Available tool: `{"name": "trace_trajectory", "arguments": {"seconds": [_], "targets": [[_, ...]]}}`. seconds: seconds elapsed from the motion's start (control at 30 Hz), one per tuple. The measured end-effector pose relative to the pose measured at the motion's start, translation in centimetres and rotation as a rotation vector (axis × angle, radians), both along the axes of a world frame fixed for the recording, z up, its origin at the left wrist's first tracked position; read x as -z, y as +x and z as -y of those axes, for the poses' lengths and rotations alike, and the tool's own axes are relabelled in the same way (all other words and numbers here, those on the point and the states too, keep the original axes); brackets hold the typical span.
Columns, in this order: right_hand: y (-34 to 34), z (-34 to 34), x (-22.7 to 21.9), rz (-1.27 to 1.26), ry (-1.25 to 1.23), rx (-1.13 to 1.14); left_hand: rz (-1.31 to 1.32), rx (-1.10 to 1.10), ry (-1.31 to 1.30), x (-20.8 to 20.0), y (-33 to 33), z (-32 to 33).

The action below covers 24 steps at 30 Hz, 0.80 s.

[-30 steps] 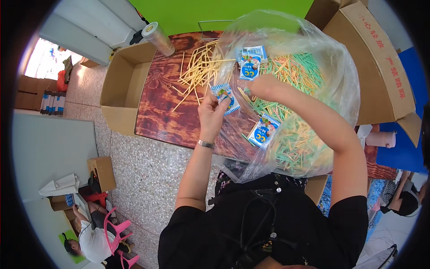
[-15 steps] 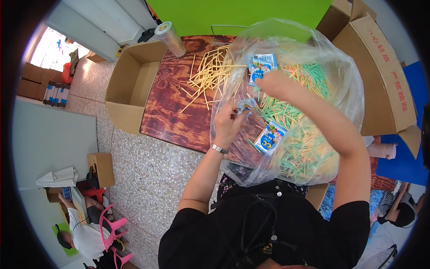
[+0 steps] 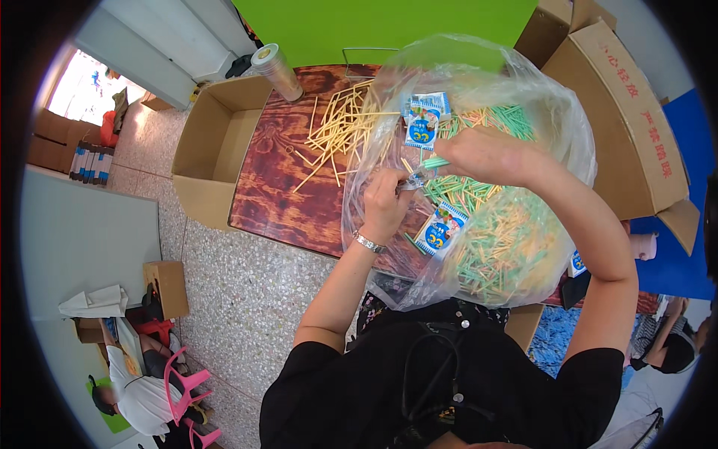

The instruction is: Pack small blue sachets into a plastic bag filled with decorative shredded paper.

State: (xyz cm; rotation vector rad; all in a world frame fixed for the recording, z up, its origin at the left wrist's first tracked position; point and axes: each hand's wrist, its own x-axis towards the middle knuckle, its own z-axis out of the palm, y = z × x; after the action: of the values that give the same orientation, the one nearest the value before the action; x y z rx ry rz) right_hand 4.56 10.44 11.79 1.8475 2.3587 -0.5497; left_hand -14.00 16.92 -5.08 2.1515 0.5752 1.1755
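My left hand (image 3: pixel 384 200) is closed on a small blue-and-white packet (image 3: pixel 413 182), pinched near its mouth. Close beside it, my right hand (image 3: pixel 482 155) grips a few thin green sticks (image 3: pixel 434 162), their ends pointing at the packet; whether they touch it I cannot tell. Both hands are over a large clear plastic bag (image 3: pixel 572 142) spread open on the table. Green, yellow and pinkish sticks (image 3: pixel 497 247) are heaped in the bag. Printed blue-and-white packets lie beyond the hands, and another such packet (image 3: pixel 443 228) rests nearer me, by the heap.
Loose yellow sticks (image 3: pixel 336 131) lie on the reddish wooden table (image 3: pixel 262 187). A cylindrical canister (image 3: pixel 278 72) stands at its far left. Open cardboard boxes flank it, one left (image 3: pixel 217 135) and one right (image 3: pixel 621 127). A pink bottle (image 3: pixel 643 245) is at right. Another person (image 3: pixel 142 393) sits lower left.
My right hand has drawn back a little from the far packets, and green sticks now show plainly in its fingers. The left hand's packet has tilted toward them. The whole view has shifted slightly.
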Motion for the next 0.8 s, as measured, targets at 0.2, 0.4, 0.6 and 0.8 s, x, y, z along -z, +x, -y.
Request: {"name": "trace_trajectory", "arguments": {"seconds": [0.2, 0.4, 0.6, 0.8], "targets": [[-0.5, -0.1, 0.0, 0.089, 0.027, -0.03, 0.009, -0.021, 0.045, 0.2, 0.2, 0.0], [-2.0, -1.4, -1.0, 0.236, -0.093, -0.047, 0.024, 0.032, 0.112, -0.1, 0.9, -0.2], [1.3, -0.6, -1.2, 0.001, 0.319, -0.054, 0.032, 0.133, -0.364, 0.5, 2.2, -0.4], [8.1, 2.9, 4.5, -0.148, 0.354, 0.315, 0.15, 0.288, -0.761, 1.9, 4.2, -3.7]]}}
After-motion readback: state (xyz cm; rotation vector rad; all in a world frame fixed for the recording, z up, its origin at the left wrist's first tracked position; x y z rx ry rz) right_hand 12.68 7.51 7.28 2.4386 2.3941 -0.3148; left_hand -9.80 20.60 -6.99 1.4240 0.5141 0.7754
